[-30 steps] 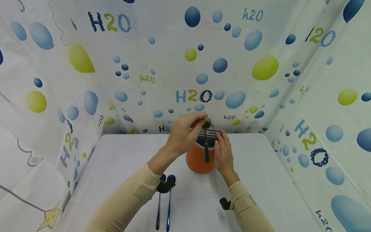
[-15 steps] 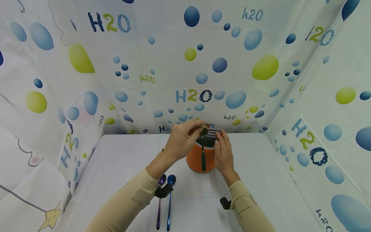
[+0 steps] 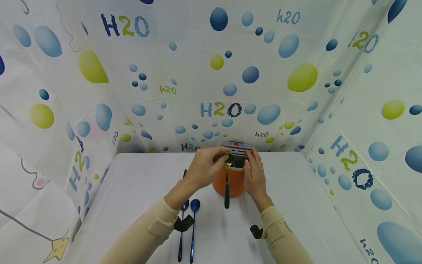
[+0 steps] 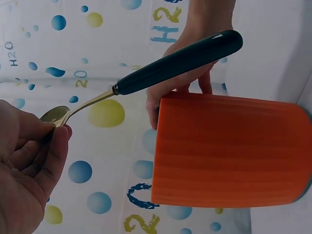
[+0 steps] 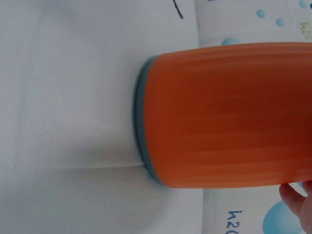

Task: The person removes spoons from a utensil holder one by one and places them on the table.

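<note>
Pinching a gold-bowled spoon between thumb and fingers, the left hand hangs it handle down before an orange container that stands near the far edge of the table. The left wrist view shows the finger pads closed on the bowl and the green handle whole; whether spoon and container touch, I cannot tell. The right hand rests fairly straight fingers on the container's right side, by the rim. Only the right wrist view plainly shows its grey base band. A purple spoon and a blue spoon lie side by side toward the near edge, visible just in the head view.
</note>
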`<action>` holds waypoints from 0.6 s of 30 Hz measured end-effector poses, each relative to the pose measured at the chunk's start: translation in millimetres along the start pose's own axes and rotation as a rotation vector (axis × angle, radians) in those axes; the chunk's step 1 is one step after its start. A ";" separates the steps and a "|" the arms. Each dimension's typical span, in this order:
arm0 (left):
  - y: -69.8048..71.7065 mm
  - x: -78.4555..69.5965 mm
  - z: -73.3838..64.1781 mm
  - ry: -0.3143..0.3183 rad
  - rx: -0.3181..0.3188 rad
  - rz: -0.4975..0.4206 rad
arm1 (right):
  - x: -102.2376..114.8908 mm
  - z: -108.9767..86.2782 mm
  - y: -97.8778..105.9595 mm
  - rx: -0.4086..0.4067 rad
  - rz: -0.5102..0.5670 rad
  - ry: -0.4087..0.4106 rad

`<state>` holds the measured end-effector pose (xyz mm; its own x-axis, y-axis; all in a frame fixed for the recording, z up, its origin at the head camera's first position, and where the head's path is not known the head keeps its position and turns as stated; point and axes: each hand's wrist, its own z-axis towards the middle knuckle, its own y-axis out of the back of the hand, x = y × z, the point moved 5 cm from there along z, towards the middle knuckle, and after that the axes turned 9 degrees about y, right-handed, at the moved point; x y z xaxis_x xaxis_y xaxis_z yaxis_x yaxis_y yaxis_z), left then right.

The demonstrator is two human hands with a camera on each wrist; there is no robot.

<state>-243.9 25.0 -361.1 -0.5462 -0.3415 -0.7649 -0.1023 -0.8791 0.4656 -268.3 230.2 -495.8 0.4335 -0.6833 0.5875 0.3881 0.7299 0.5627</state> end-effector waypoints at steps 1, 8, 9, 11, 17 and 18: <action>-0.2 0.8 -1.2 0.004 0.001 0.002 | -0.2 -0.1 0.1 0.000 -0.003 -0.002; -5.0 11.7 -10.5 0.050 0.038 -0.008 | -1.2 -0.6 0.0 0.004 -0.005 -0.007; -6.0 13.4 -12.1 0.059 0.049 -0.016 | -1.1 -0.7 0.0 0.005 -0.005 -0.008; -8.2 17.2 -15.4 0.074 0.066 -0.027 | -1.0 -0.7 -0.2 0.005 -0.002 -0.009; -15.1 31.6 -27.4 0.132 0.097 -0.029 | -1.4 -0.3 -0.8 -0.001 -0.001 -0.007; -16.6 34.5 -29.5 0.144 0.104 -0.032 | -1.6 -0.2 -1.0 -0.001 -0.003 -0.008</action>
<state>-236.6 18.0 -408.3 -0.4173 -0.3647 -0.8324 -0.2073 -0.8536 0.4779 -269.3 230.6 -497.5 0.4262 -0.6854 0.5904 0.3900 0.7281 0.5637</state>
